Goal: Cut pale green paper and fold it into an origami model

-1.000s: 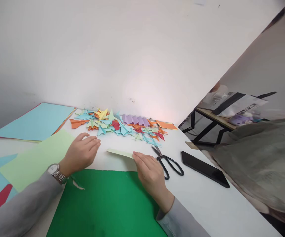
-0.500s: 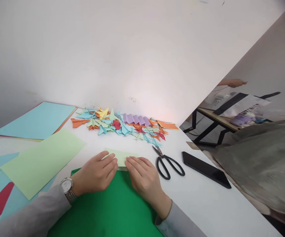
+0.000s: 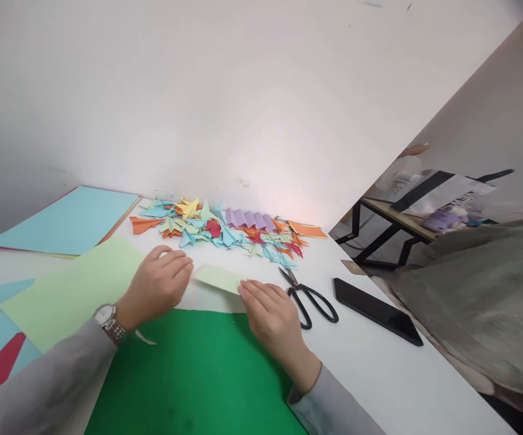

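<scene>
My right hand (image 3: 273,320) pinches the right end of a small pale green paper piece (image 3: 218,278), which is tilted above the table just beyond the green sheet (image 3: 198,374). Apart from that piece, my left hand (image 3: 162,284) is raised to its left, fingers curled together; what they hold, if anything, is hidden. Below my left wrist a thin whitish paper strip (image 3: 146,338) shows, and I cannot tell whether the hand touches it. Black-handled scissors (image 3: 307,299) lie just right of my right hand.
Many small folded coloured paper planes (image 3: 225,232) are heaped along the wall. Blue and other coloured sheets (image 3: 71,220) are stacked at the back left, near a large light green sheet (image 3: 84,284). A black phone-like slab (image 3: 377,311) lies right. Another person's hand (image 3: 415,150) shows beyond.
My left hand has let go of the small green paper and moved left and up. The paper stays in my right hand, now tilted. A thin strip has appeared below my left wrist.
</scene>
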{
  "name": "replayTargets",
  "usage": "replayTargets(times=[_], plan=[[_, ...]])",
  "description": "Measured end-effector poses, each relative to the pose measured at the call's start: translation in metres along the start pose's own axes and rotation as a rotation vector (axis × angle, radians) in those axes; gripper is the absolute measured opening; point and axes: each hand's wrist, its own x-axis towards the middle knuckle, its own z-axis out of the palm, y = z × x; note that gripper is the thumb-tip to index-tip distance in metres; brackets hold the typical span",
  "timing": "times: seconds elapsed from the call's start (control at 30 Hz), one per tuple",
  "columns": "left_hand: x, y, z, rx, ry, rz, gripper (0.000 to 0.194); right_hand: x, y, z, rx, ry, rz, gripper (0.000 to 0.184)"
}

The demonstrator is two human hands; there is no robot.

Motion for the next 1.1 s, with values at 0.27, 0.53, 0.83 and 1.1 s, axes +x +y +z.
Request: replayTargets(times=[0.27,0.53,0.83,1.1], plan=[[0.003,0.029,0.001,-0.179,-0.104,0.15,0.023,0.003,-0.012,-0.004,0.088,0.017,-0.013,0.008],[0.01,0.019,-0.005,-0.686,-0.011,-0.725,0.025,-0.006,0.011,0.002,0.341,0.175,0.751,0.022],[0.011,0.045,0.0,-1.556,-0.196,-1.355,0.025,0.007,-0.016,-0.001,1.419,-0.215,1.161,0.036],[0.001,0.037,0.01,-1.672,-0.297,-1.316,0.031,0.001,-0.012,0.005,1.526,-0.224,1.199,0.034]])
